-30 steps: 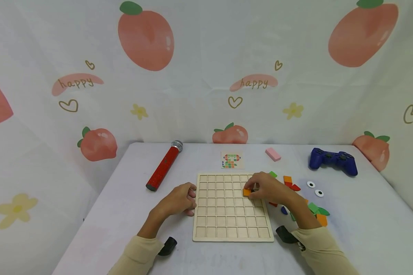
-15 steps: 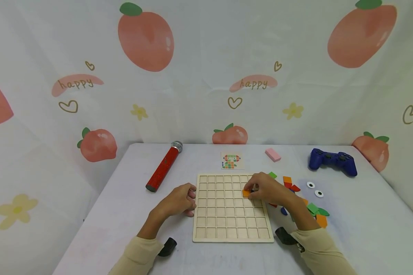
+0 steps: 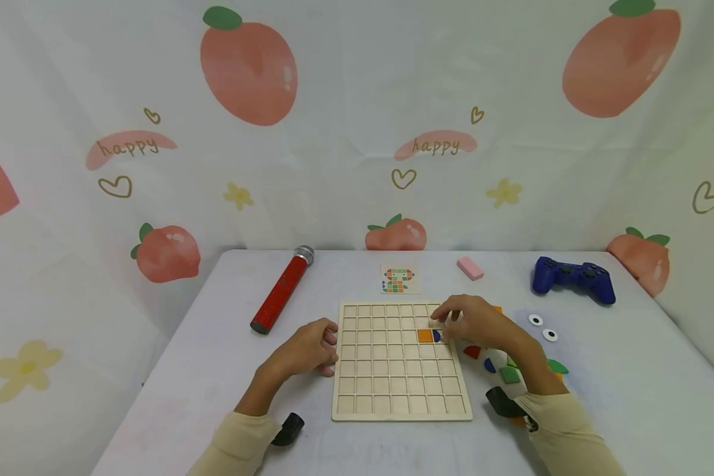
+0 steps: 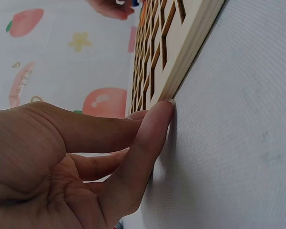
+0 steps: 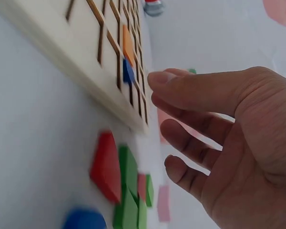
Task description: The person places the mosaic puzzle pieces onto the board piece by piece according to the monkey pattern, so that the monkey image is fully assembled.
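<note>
A pale wooden grid board (image 3: pixel 381 377) lies on the white table. An orange square tile (image 3: pixel 425 336) sits in one of its cells. The neighbouring cell to the right holds a blue rounded tile (image 3: pixel 436 336), partly covered by my right hand in the head view. My right hand (image 3: pixel 473 324) hovers over the board's right side, fingers loosely bent and nothing seen between them. In the right wrist view its thumb (image 5: pixel 181 88) stands clear of the blue tile. My left hand (image 3: pixel 309 347) touches the board's left edge with bent fingers; its thumb tip (image 4: pixel 164 112) meets that edge.
Loose red (image 3: pixel 473 352), blue (image 3: pixel 490 365) and green (image 3: pixel 510 375) tiles lie right of the board, beside two eye discs (image 3: pixel 535 320). Behind are a pattern card (image 3: pixel 400 279), a pink block (image 3: pixel 470 268), a red microphone (image 3: pixel 279 296) and a blue game controller (image 3: pixel 573 278).
My right hand has let go of the tiles and moved up and to the right, uncovering the orange tile and part of the blue one. My left hand has stayed at the board's edge.
</note>
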Motion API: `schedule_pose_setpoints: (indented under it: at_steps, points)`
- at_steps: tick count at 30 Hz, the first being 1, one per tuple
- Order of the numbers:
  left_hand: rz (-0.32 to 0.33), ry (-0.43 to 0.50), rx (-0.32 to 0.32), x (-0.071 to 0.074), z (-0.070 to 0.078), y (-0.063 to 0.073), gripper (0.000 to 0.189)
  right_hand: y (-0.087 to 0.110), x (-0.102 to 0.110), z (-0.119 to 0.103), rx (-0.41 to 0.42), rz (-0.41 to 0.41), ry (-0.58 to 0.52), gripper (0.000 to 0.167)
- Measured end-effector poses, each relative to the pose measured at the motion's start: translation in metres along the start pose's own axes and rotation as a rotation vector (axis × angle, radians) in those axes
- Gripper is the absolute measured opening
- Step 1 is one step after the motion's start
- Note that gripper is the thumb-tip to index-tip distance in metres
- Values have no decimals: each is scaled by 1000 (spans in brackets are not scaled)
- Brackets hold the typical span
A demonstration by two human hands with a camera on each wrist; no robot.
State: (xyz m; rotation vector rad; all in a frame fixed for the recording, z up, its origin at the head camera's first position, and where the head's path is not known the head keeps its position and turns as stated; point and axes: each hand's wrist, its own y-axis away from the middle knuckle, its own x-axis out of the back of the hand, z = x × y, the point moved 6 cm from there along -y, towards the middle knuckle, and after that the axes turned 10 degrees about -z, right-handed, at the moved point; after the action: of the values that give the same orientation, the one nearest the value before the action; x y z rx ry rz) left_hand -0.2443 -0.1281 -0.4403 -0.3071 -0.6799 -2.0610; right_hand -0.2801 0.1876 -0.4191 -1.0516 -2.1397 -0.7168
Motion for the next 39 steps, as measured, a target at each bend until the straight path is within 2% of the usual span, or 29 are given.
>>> schedule_pose_setpoints:
  at_steps: [5, 9, 12, 18, 29, 39]
  points:
    - [1, -5, 4, 1, 0, -1, 50, 11, 15, 14, -13, 20, 23, 31]
    - [-3, -6, 1, 0, -1, -2, 50, 20, 24, 28, -81, 29, 18, 33]
    - [-3, -2, 5, -1, -2, -1, 50, 25, 28, 37, -131, 35, 6, 36]
    - [-2, 4, 12, -1, -3, -1, 50, 29, 31, 50, -153, 34, -8, 36]
    - [-1, 6, 1, -1, -1, -1, 50, 22, 24, 52, -159, 26, -30, 33]
    - [-3, 2, 0, -1, 0, 0, 50, 20, 22, 51, -143, 16, 16, 24]
